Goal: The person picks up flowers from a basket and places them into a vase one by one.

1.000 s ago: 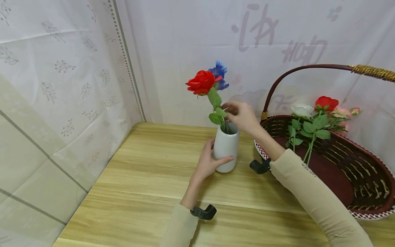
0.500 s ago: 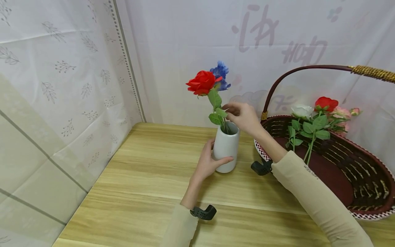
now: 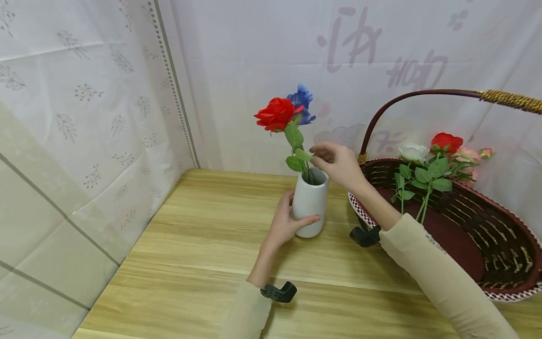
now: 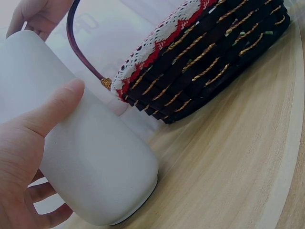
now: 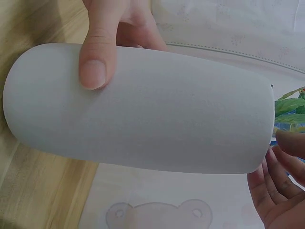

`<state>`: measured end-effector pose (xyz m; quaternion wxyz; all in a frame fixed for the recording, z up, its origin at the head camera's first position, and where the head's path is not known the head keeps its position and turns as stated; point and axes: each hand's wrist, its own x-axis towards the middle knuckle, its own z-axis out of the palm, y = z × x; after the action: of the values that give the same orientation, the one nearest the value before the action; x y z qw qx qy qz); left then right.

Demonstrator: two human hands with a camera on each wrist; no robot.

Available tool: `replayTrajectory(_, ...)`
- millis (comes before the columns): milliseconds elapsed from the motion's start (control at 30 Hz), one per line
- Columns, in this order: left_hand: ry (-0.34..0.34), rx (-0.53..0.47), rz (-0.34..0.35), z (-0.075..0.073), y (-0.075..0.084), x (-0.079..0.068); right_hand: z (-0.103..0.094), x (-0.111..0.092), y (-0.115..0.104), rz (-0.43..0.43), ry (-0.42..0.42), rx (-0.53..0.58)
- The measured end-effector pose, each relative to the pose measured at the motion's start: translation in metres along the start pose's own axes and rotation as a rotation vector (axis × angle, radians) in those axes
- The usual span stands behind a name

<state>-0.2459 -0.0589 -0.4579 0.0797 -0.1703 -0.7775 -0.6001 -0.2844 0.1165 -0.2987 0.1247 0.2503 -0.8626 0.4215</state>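
A white vase [image 3: 311, 202] stands on the wooden table, with a red rose [image 3: 276, 114] and a blue flower [image 3: 302, 103] in it. My left hand [image 3: 285, 223] grips the vase from the left, its thumb [image 4: 59, 107] across the front and the fingers behind. Beside the vase's mouth is my right hand [image 3: 338, 165], just right of the green leaves [image 3: 295, 136]. In the right wrist view, the right hand's fingers [image 5: 274, 191] lie along the rim with the thumb apart and nothing seen between them. Inside the vase, the lower stems are hidden.
A dark woven basket [image 3: 466, 235] with lace trim and an arched handle [image 3: 406, 96] stands on the right. It holds a white rose [image 3: 414, 152], a red rose [image 3: 447, 142] and pink flowers [image 3: 467, 154]. Patterned curtains [image 3: 237, 61] hang behind and to the left.
My right hand has drawn slightly right, away from the stems, its fingers loosening. The blue flower has shifted a little. My left hand and the vase have stayed in place.
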Motion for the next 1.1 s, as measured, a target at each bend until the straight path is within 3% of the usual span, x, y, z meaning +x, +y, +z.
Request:
replayTrajectory(667,0.01,0.009,-0.009,0.002,-0.002,0.001,-0.018,-0.026,0.004,0.027,0.011,0.065)
replayTrajectory(1100,0.016,0.009,-0.023,0.002,0.0,0.001,-0.032,-0.049,0.01,0.062,0.013,0.05)
